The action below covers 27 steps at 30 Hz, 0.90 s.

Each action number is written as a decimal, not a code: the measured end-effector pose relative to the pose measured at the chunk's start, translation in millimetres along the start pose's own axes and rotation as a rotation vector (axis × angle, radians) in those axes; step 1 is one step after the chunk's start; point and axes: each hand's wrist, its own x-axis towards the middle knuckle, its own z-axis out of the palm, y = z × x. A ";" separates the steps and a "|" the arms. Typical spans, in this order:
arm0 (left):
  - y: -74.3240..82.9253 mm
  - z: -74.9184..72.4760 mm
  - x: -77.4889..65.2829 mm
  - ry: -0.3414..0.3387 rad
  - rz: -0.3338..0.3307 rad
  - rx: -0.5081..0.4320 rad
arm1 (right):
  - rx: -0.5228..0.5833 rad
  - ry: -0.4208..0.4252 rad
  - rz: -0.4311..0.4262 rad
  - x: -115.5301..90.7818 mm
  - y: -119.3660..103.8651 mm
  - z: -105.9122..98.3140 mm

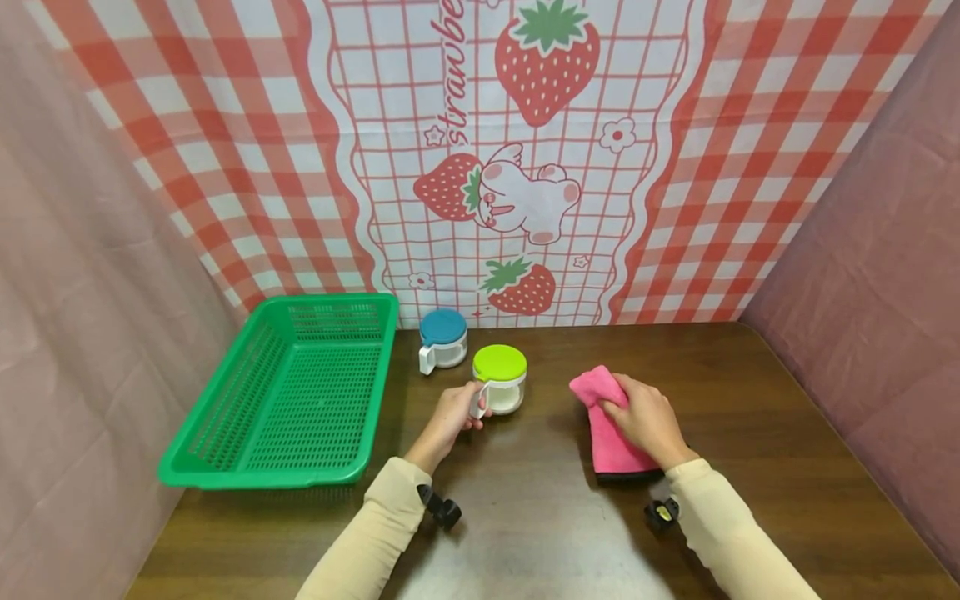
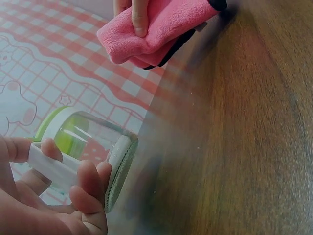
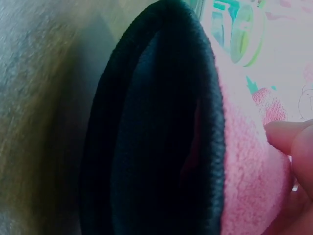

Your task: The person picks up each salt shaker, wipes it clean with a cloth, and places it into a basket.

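Observation:
By its white handle, my left hand [image 1: 452, 417] holds a clear seasoning jar [image 1: 504, 393] with a lime-green lid. The left wrist view shows fingers and thumb around the handle of this jar [image 2: 93, 147]. On the right, my right hand [image 1: 651, 418] grips a folded pink cloth [image 1: 611, 442] with dark edging. In the right wrist view the cloth [image 3: 249, 186] fills much of the picture and its folded dark edge gapes toward the camera. A second jar with a blue lid [image 1: 443, 328] stands behind and to the left of the green-lidded one, its white handle facing forward.
A green plastic basket [image 1: 367, 400] with slotted sides stands at the left of the brown wooden table [image 1: 525, 517]. A strawberry-printed checked curtain [image 1: 480, 250] hangs along the table's back edge. Pinkish drapes [image 1: 862, 275] flank both sides.

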 end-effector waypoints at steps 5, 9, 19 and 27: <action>-3.3 0.2 3.5 -0.002 0.016 -0.009 | 0.008 0.022 -0.012 -0.2 -4.5 -1.7; -13.6 0.1 14.6 -0.002 0.012 -0.015 | 0.013 0.034 -0.014 -0.6 -7.5 -2.5; -12.8 4.1 13.6 0.025 0.044 -0.017 | 0.045 0.062 -0.023 0.2 -15.1 -4.3; -7.2 6.2 9.7 0.037 0.024 -0.021 | 0.071 0.109 -0.054 1.3 -23.3 -6.1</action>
